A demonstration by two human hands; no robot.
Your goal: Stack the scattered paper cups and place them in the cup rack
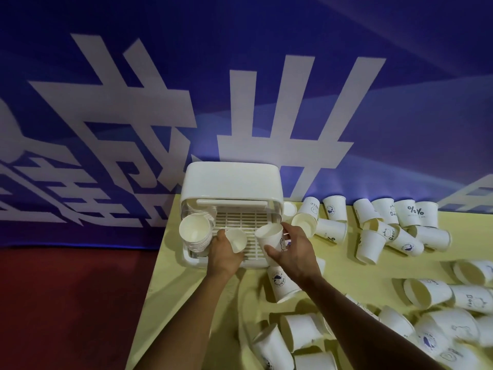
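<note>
Left hand (222, 252) grips plain cup (236, 239), right hand (296, 252) printed cup (270, 236); we find 1 cup stack (196, 233) racked leftward, scattered cups (373, 244) outstanding rightward.

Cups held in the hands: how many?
2: one plain cup in the left hand, one printed cup in the right hand, both over the cup rack. Nested cups could be hidden.

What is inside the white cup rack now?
A stack of nested cups lies sideways at the left of the cup rack, on its slatted tray. The hood hides the back; the left hand and right hand, each holding a cup, cover the front.
</note>
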